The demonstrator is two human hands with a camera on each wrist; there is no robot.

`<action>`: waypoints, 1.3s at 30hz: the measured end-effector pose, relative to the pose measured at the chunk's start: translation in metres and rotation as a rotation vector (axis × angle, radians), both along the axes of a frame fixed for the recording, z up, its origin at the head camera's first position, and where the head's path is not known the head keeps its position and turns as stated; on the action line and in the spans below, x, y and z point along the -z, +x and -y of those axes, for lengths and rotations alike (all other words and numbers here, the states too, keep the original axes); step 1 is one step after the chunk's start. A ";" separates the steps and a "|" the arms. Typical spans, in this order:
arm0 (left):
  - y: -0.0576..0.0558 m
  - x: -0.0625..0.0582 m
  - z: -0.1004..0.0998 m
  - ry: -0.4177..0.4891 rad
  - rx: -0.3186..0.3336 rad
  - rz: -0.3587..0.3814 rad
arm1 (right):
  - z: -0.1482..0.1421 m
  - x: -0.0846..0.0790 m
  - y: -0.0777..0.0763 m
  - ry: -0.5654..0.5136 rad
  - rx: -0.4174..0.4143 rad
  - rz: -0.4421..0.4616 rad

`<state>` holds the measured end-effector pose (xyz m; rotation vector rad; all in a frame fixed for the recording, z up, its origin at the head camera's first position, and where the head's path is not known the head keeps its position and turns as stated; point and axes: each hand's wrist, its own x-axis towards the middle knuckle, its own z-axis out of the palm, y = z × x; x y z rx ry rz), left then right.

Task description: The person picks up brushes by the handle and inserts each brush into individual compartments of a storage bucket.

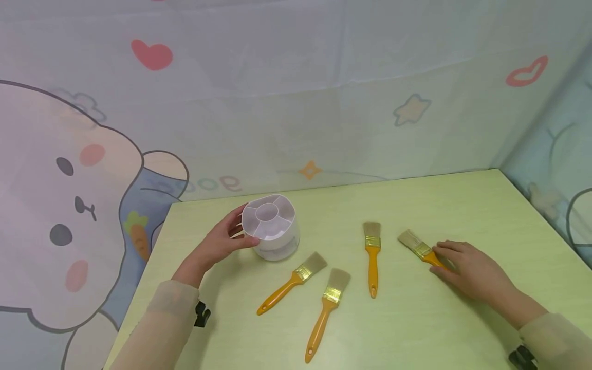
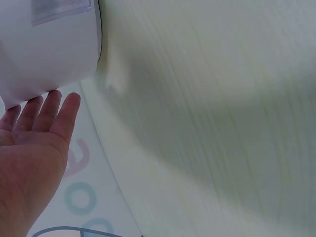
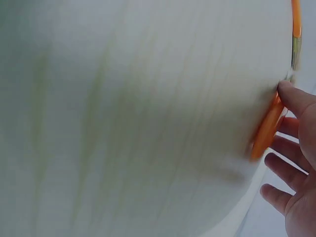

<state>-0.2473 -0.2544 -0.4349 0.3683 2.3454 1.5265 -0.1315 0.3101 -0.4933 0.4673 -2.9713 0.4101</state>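
At right of table [image 1: 416,318], right hand [image 1: 476,272] pinching brush [image 1: 422,250], bristles [image 1: 408,238] pointing left and away; left hand [image 1: 219,241] gripping container [image 1: 278,248] well leftward.

Far edge: lane behind brushes [image 1: 372,257], from tub [image 1: 272,231] to far right corner of table [image 1: 444,200]
Far left corner: tub, left hand [image 1: 224,239] block
Middle: brushes, narrow gaps
Right edge: right hand [image 1: 476,270] blocks

The left hand [image 1: 222,242] reaches forward, thumb spread from its curved fingers [image 2: 66,116]; the right hand [image 1: 476,271], back upward, pinches thumb against fingers.
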 end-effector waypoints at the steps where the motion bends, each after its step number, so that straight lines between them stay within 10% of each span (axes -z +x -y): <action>1: 0.000 0.000 0.000 0.001 0.001 0.000 | 0.000 0.000 0.000 -0.003 -0.003 -0.008; 39: 0.002 -0.001 0.002 0.005 0.012 -0.010 | -0.017 -0.004 -0.027 0.034 -0.281 -0.393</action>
